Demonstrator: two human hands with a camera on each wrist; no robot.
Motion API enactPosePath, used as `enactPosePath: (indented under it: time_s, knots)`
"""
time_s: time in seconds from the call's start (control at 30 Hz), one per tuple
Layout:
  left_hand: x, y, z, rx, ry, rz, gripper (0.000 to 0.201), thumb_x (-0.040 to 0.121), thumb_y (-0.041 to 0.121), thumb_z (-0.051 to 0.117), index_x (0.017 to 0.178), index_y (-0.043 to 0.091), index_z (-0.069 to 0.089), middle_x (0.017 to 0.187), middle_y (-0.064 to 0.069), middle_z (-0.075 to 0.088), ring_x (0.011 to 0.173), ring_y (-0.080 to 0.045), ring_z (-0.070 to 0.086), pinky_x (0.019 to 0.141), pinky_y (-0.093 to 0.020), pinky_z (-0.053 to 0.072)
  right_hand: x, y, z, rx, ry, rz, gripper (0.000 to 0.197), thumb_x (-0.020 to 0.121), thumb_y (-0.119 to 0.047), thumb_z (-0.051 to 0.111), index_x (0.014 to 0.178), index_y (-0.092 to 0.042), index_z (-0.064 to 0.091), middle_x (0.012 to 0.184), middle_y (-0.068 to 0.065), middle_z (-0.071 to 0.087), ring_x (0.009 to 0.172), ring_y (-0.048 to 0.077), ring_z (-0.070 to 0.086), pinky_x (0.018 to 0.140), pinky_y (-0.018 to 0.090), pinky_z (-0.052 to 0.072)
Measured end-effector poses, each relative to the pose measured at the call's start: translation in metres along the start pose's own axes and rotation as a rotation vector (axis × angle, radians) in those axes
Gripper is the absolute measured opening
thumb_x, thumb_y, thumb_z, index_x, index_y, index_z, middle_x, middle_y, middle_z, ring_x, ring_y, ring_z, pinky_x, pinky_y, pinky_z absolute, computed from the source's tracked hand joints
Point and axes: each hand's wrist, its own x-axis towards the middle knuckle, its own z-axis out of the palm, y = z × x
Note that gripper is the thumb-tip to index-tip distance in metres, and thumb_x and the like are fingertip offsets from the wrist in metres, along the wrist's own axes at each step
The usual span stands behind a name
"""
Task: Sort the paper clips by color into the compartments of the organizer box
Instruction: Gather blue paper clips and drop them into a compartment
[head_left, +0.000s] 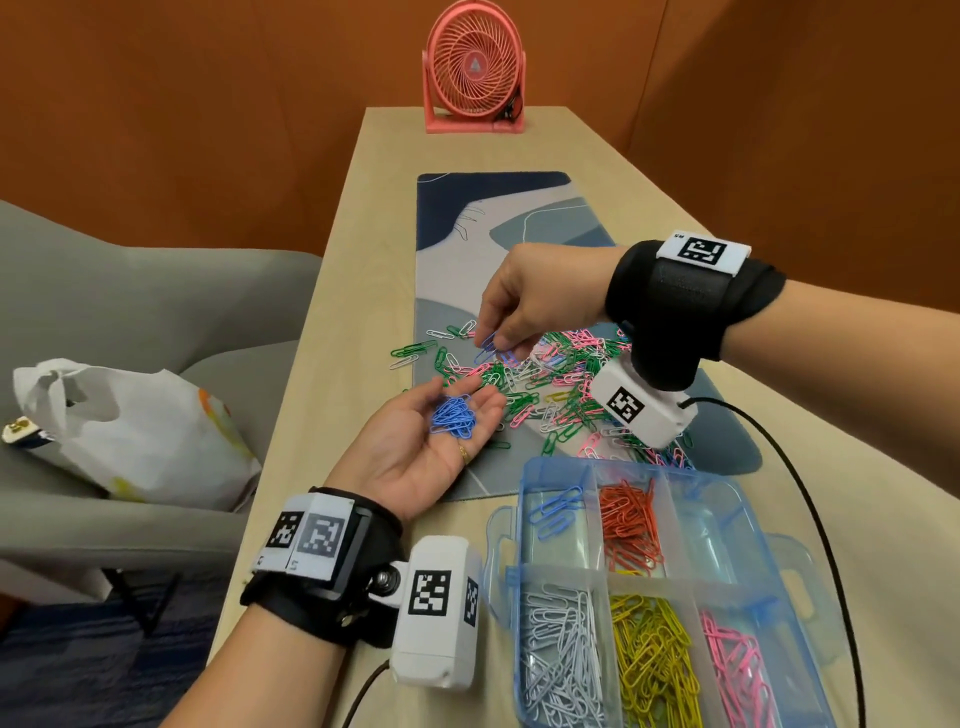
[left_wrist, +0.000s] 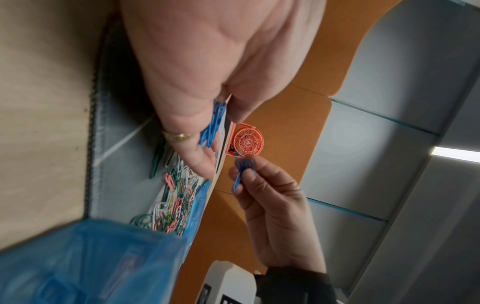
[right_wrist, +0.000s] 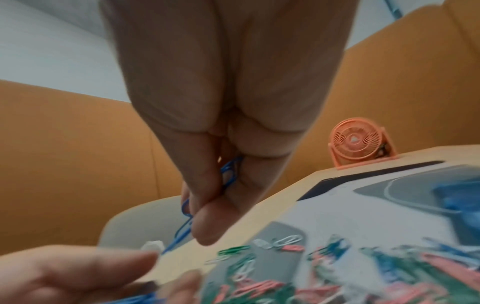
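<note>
nearest, the organizer box (head_left: 524, 499) sits on the desk (head_left: 332, 374), its blue compartment barely filled. the left hand (head_left: 431, 441) lies flat, cupping loose blue clips (head_left: 453, 415); a tilt could spill them. beyond, the right hand (head_left: 524, 306) fingers pinch a blue clip (head_left: 488, 347) over the mixed pile (head_left: 561, 379); it may snag neighbours.

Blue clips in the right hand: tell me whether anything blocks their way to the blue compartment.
Nothing visible does. The right hand pinches blue clips above the left palm; the blue compartment lies open-topped at the box's far left.
</note>
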Motion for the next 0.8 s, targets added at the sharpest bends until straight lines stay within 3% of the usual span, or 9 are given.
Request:
enactPosePath:
  time_s: [0.13,0.27,0.4,0.47,0.53,0.63,0.8]
  knots:
    - [-0.003,0.001,0.000,-0.099,-0.055,-0.010,0.042,0.102,0.022,0.032,0.102,-0.012,0.057,0.093,-0.025,0.067,0.085,-0.031,0.065,0.080,-0.050,0.052,0.000,-0.016,0.017,-0.061,-0.092,-0.061,0.021,0.086,-0.001,0.064,0.101,-0.013,0.072,0.056,-0.017,0.066,0.057,-0.002,0.064,0.062,0.010,0.050]
    - [-0.004,0.002,0.002,-0.142,-0.069,-0.012,0.037,0.102,0.019,0.034,0.113,-0.009,0.054,0.106,-0.023,0.062,0.098,-0.030,0.059,0.082,-0.048,0.047,-0.001,-0.023,0.024,-0.097,-0.152,-0.106,0.022,0.086,-0.006,0.066,0.103,-0.018,0.073,0.075,-0.015,0.070,0.072,0.001,0.067,0.071,0.013,0.050]
    - [-0.005,0.001,0.003,-0.130,-0.058,-0.012,0.035,0.101,0.016,0.035,0.102,-0.012,0.055,0.100,-0.026,0.064,0.095,-0.033,0.060,0.078,-0.050,0.046,-0.004,-0.021,0.020,-0.019,-0.163,-0.107,0.025,0.089,0.005,0.056,0.105,-0.008,0.071,0.088,0.004,0.072,0.083,0.012,0.071,0.081,0.025,0.057]
    - [-0.005,0.001,0.003,-0.098,-0.034,-0.015,0.034,0.101,0.016,0.036,0.098,-0.012,0.055,0.086,-0.026,0.067,0.089,-0.033,0.061,0.073,-0.050,0.053,-0.004,-0.017,0.013,-0.032,-0.096,-0.093,0.024,0.088,0.006,0.056,0.103,-0.007,0.071,0.084,0.003,0.071,0.070,0.002,0.068,0.074,0.020,0.057]
    - [-0.004,0.001,0.002,-0.042,-0.006,-0.015,0.034,0.101,0.015,0.036,0.096,-0.011,0.058,0.078,-0.024,0.067,0.083,-0.029,0.061,0.066,-0.040,0.058,-0.004,-0.008,0.002,-0.117,-0.009,-0.044,0.022,0.088,0.003,0.057,0.098,-0.011,0.072,0.081,0.001,0.071,0.059,-0.004,0.064,0.063,0.013,0.054]
    - [-0.002,0.000,0.001,-0.006,0.019,0.002,0.032,0.102,0.012,0.036,0.098,-0.010,0.059,0.085,-0.022,0.066,0.081,-0.026,0.061,0.060,-0.031,0.057,-0.003,0.013,-0.010,-0.309,0.052,0.049,0.019,0.086,-0.003,0.061,0.095,-0.014,0.073,0.078,-0.001,0.071,0.055,0.001,0.063,0.060,0.015,0.051]
    - [-0.002,-0.002,0.002,0.011,0.019,0.022,0.028,0.101,0.008,0.036,0.101,-0.009,0.058,0.091,-0.020,0.062,0.082,-0.025,0.061,0.062,-0.030,0.057,0.001,0.042,-0.008,-0.547,0.047,0.146,0.022,0.082,-0.002,0.062,0.095,-0.014,0.075,0.090,0.001,0.073,0.083,0.017,0.067,0.076,0.029,0.055]
